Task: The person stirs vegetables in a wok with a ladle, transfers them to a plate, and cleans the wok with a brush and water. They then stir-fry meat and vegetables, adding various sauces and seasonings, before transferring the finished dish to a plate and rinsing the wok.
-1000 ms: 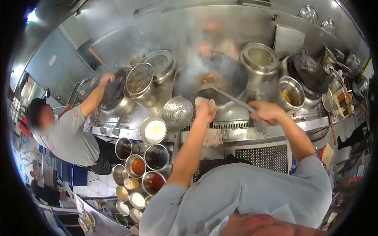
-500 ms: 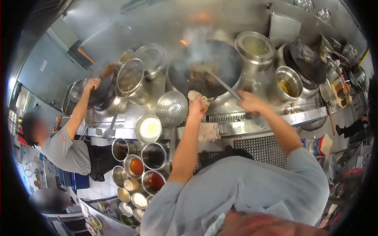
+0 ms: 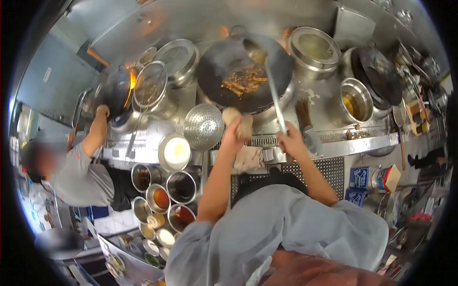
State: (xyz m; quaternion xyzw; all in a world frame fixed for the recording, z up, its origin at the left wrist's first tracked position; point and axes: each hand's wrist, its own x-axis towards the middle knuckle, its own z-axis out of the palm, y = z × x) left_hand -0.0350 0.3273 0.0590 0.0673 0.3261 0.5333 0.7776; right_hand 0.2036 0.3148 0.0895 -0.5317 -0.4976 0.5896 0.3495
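A large dark wok (image 3: pixel 214 71) sits on the stove with browned pieces of food (image 3: pixel 244 80) in it. My left hand (image 3: pixel 232 139) grips a folded beige cloth (image 3: pixel 244 126) at the wok's near edge. In my right hand (image 3: pixel 291 141) is the long metal handle of a ladle (image 3: pixel 273 86); its bowl is above the right part of the wok, over the food's upper right. To the left of my left hand lies a round perforated strainer (image 3: pixel 203 126). A second cloth (image 3: pixel 248 158) rests on the stove's front edge, below my hands.
At left, a co-worker (image 3: pixel 86 176) holds another wok (image 3: pixel 117 90) beside flames. Pots of sauces (image 3: pixel 181 187) crowd the lower left. A lidded pot (image 3: pixel 314 50), a pot of yellow liquid (image 3: pixel 355 102), a brush (image 3: pixel 303 113) and stacked woks (image 3: pixel 379 74) are at the right.
The ladle has risen out of the food, and my right hand has moved down and slightly left. Smoke over the wok has thinned. Flames now show by the co-worker's wok.
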